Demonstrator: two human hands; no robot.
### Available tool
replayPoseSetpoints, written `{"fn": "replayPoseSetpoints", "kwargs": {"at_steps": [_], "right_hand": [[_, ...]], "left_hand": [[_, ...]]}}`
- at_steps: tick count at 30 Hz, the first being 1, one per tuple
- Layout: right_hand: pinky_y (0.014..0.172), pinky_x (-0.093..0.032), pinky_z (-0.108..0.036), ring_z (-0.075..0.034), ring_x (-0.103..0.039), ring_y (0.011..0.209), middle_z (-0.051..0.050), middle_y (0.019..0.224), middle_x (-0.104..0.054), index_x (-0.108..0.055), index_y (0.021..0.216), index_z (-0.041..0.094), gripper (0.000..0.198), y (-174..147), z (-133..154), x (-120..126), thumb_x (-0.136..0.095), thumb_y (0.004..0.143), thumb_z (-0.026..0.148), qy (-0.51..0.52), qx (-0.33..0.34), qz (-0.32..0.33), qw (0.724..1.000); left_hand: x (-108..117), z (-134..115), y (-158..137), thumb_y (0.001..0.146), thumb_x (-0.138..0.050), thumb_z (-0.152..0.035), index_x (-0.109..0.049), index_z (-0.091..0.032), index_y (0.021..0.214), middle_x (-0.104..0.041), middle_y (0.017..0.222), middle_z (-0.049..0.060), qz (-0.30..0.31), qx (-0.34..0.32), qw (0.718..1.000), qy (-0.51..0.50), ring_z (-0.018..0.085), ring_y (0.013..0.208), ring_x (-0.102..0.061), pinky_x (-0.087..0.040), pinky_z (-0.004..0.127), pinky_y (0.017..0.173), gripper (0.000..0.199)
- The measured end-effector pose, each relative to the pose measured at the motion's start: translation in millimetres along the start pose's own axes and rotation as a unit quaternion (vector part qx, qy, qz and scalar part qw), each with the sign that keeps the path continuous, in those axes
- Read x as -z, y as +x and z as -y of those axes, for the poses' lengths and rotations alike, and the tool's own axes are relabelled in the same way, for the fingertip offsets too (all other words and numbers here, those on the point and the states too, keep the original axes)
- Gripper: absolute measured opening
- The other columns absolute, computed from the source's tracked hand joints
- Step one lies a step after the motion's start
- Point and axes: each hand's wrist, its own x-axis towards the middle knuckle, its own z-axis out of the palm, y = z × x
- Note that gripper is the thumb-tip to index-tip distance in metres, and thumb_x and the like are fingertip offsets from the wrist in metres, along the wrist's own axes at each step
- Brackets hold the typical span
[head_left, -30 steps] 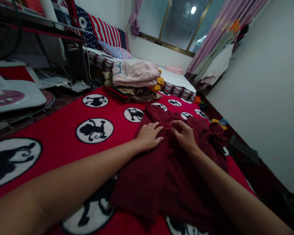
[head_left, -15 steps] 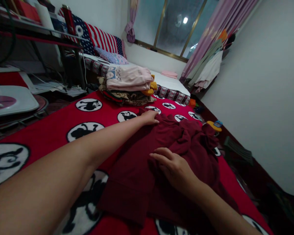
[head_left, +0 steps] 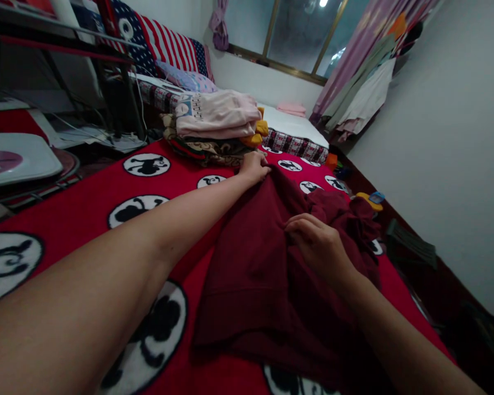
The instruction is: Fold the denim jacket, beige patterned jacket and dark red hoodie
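Note:
A maroon garment (head_left: 247, 263), its exact kind unclear, is spread over a red blanket (head_left: 181, 214) with round black-and-white animal patches. My left hand (head_left: 254, 166) is closed on the garment's far edge and holds it slightly raised. Nearer to me, my right hand (head_left: 316, 241) pinches a fold in the middle of the cloth, which is drawn taut between the two hands. The right part of the garment lies bunched in loose folds. Just beyond my left hand sits a stack of folded clothes (head_left: 218, 115), with a pale pink top uppermost.
A white-topped bed (head_left: 300, 129) stands at the back below the window. To the left are a cluttered desk (head_left: 66, 46) and a white stool-like seat (head_left: 20, 159). Along the right wall, clothes hang (head_left: 366, 104) and a dark green item (head_left: 411, 244) lies low.
My left hand has lifted the garment's far edge and moved slightly away from me. My right hand, earlier loose above the cloth, now pinches it. The view has shifted a little.

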Motion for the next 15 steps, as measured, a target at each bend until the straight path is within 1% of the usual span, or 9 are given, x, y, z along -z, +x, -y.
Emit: {"fn": "replayPoseSetpoints", "kwargs": {"at_steps": [2, 4, 6, 7, 9, 11, 13, 14, 15], "right_hand": [[0.075, -0.053, -0.029, -0.018, -0.065, 0.085, -0.006, 0.095, -0.066, -0.063, 0.085, 0.022, 0.018, -3, -8, -2, -0.048, 0.088, 0.010, -0.045, -0.022, 0.030, 0.998], [0.074, -0.054, -0.031, -0.019, -0.066, 0.090, -0.006, 0.106, -0.065, -0.065, 0.094, 0.023, 0.023, -10, -12, -5, -0.050, 0.084, 0.008, -0.080, -0.038, 0.074, 0.993], [0.080, -0.055, -0.034, -0.022, -0.063, 0.102, -0.007, 0.121, -0.061, -0.064, 0.110, 0.026, 0.037, -19, -10, -7, -0.053, 0.081, 0.006, -0.087, -0.028, 0.090, 0.992], [0.085, -0.055, -0.037, -0.023, -0.061, 0.109, -0.007, 0.127, -0.057, -0.062, 0.117, 0.028, 0.045, -23, -7, -6, -0.054, 0.080, 0.006, -0.083, -0.013, 0.087, 0.993], [0.096, -0.051, -0.044, -0.025, -0.054, 0.121, -0.007, 0.136, -0.052, -0.058, 0.127, 0.033, 0.054, -30, 1, -3, -0.056, 0.079, 0.007, -0.073, 0.033, 0.084, 0.993], [0.102, -0.045, -0.049, -0.027, -0.047, 0.128, -0.006, 0.142, -0.048, -0.058, 0.129, 0.036, 0.054, -34, 9, 1, -0.056, 0.081, 0.009, -0.073, 0.081, 0.104, 0.989], [0.105, -0.042, -0.050, -0.026, -0.044, 0.132, -0.005, 0.145, -0.047, -0.061, 0.126, 0.035, 0.049, -37, 17, 3, -0.054, 0.084, 0.010, -0.071, 0.121, 0.134, 0.981], [0.105, -0.042, -0.049, -0.026, -0.044, 0.132, -0.006, 0.143, -0.049, -0.062, 0.123, 0.034, 0.046, -39, 20, 3, -0.053, 0.085, 0.010, -0.066, 0.136, 0.144, 0.978], [0.104, -0.042, -0.048, -0.025, -0.046, 0.130, -0.006, 0.140, -0.053, -0.064, 0.120, 0.033, 0.042, -40, 23, 3, -0.052, 0.086, 0.011, -0.057, 0.145, 0.146, 0.977]], "left_hand": [[-3, 5, -4, 0.078, -0.064, -0.017, -0.069, -0.007, 0.102, -0.066, 0.099, 0.010, 0.005, 0.003, 1.000, -0.006, 0.020, 0.095, -0.062, -0.046, 0.031, 0.092, 0.026], [-8, 10, -15, 0.073, -0.068, -0.014, -0.062, -0.009, 0.119, -0.058, 0.118, 0.012, 0.037, -0.011, 0.999, -0.010, 0.021, 0.106, -0.059, -0.046, 0.032, 0.095, 0.046], [-8, 13, -34, 0.071, -0.070, -0.015, -0.053, -0.013, 0.130, -0.047, 0.134, 0.014, 0.069, -0.052, 0.996, -0.008, 0.023, 0.119, -0.053, -0.045, 0.034, 0.100, 0.061], [-6, 12, -45, 0.072, -0.070, -0.015, -0.052, -0.014, 0.131, -0.043, 0.137, 0.013, 0.082, -0.078, 0.994, -0.006, 0.024, 0.124, -0.049, -0.042, 0.035, 0.104, 0.062], [3, 8, -73, 0.074, -0.069, -0.016, -0.057, -0.017, 0.126, -0.043, 0.138, 0.011, 0.099, -0.132, 0.986, -0.004, 0.024, 0.130, -0.044, -0.037, 0.037, 0.109, 0.053], [18, -2, -105, 0.076, -0.067, -0.015, -0.064, -0.018, 0.113, -0.050, 0.130, 0.009, 0.122, -0.178, 0.976, -0.015, 0.022, 0.125, -0.048, -0.037, 0.035, 0.109, 0.037], [37, -14, -139, 0.082, -0.063, -0.018, -0.069, -0.018, 0.098, -0.058, 0.117, 0.006, 0.172, -0.218, 0.960, -0.038, 0.018, 0.111, -0.056, -0.042, 0.029, 0.100, 0.017], [46, -19, -156, 0.085, -0.061, -0.021, -0.070, -0.018, 0.094, -0.061, 0.110, 0.006, 0.198, -0.222, 0.954, -0.045, 0.017, 0.103, -0.059, -0.045, 0.027, 0.094, 0.013], [56, -24, -171, 0.088, -0.059, -0.025, -0.070, -0.018, 0.092, -0.063, 0.104, 0.005, 0.229, -0.220, 0.947, -0.042, 0.016, 0.097, -0.060, -0.046, 0.026, 0.088, 0.014]]}}
